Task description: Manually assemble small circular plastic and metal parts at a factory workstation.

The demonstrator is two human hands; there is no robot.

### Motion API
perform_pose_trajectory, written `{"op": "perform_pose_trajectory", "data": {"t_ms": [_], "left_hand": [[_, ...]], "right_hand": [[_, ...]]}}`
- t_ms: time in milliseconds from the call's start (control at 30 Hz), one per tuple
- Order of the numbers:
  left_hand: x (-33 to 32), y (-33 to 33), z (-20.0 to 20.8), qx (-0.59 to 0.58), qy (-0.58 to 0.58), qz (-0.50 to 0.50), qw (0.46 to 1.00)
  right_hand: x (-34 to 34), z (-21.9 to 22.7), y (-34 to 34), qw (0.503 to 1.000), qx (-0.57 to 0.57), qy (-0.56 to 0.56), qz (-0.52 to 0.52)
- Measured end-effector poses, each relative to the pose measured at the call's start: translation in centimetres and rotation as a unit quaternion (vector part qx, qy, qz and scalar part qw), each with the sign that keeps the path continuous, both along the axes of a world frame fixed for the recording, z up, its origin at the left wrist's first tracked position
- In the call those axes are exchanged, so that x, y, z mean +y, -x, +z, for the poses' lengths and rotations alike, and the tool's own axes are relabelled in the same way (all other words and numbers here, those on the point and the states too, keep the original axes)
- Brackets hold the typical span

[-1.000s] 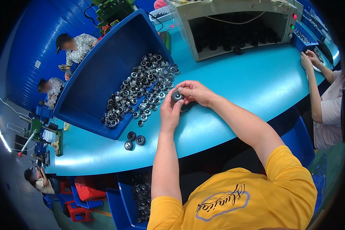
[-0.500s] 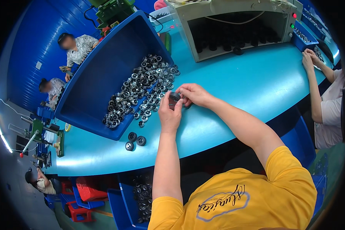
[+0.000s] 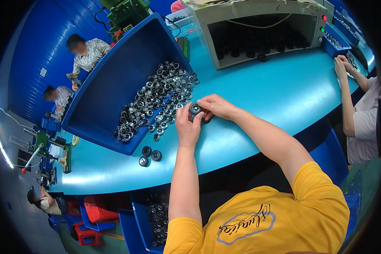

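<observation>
Between the fingers of both my hands is a small black toy wheel (image 3: pixel 195 109), its hub face turned up. My left hand (image 3: pixel 187 125) grips it from the left with thumb and fingers. From the right, my right hand (image 3: pixel 216 106) pinches its other side. Just beyond my left hand lies a heap of shiny chrome wheel hubs (image 3: pixel 156 95), spilling out of a large tilted blue bin (image 3: pixel 101 101). A group of three finished-looking black wheels (image 3: pixel 144 161) sits on the turquoise table (image 3: pixel 249 95), left of my left forearm.
A metal box oven (image 3: pixel 262 55) full of dark round pieces stands at the far side. Another person's hands (image 3: pixel 342 63) work at the right, near a blue tray of parts (image 3: pixel 335 44). Below the table edge is a blue crate of wheels (image 3: pixel 156 220).
The black wheel in my hands has turned so that its hub face shows, where its side showed before. My hands have barely shifted.
</observation>
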State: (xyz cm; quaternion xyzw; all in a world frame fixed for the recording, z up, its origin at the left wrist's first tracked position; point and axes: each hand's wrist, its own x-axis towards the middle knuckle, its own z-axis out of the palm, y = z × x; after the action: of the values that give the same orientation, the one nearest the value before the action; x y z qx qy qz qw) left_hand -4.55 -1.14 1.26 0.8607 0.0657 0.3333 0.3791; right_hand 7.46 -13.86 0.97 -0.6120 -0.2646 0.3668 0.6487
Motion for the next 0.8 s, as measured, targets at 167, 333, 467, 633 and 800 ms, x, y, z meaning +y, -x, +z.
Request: {"op": "perform_pose_trajectory", "data": {"t_ms": [167,333,467,633,800], "left_hand": [[0.0,1.4,0.8,0.009,-0.112,0.052,0.992],[3.1,7.6,2.5,0.120,-0.272,0.118,0.947],[5.0,13.3,2.3,0.233,-0.314,0.181,0.902],[3.4,12.6,3.8,0.145,-0.317,0.190,0.918],[0.1,7.5,4.4,0.036,-0.306,0.091,0.947]], "right_hand": [[-0.3,0.2,-1.0,0.986,-0.127,0.050,-0.098],[-2.1,0.4,-4.5,0.962,-0.140,0.044,-0.230],[-4.5,-0.3,-12.7,0.851,-0.318,0.153,-0.389],[-7.4,1.0,-18.1,0.744,-0.414,0.352,-0.390],[-7.6,-0.4,-21.5,0.703,-0.453,0.432,-0.335]]}}
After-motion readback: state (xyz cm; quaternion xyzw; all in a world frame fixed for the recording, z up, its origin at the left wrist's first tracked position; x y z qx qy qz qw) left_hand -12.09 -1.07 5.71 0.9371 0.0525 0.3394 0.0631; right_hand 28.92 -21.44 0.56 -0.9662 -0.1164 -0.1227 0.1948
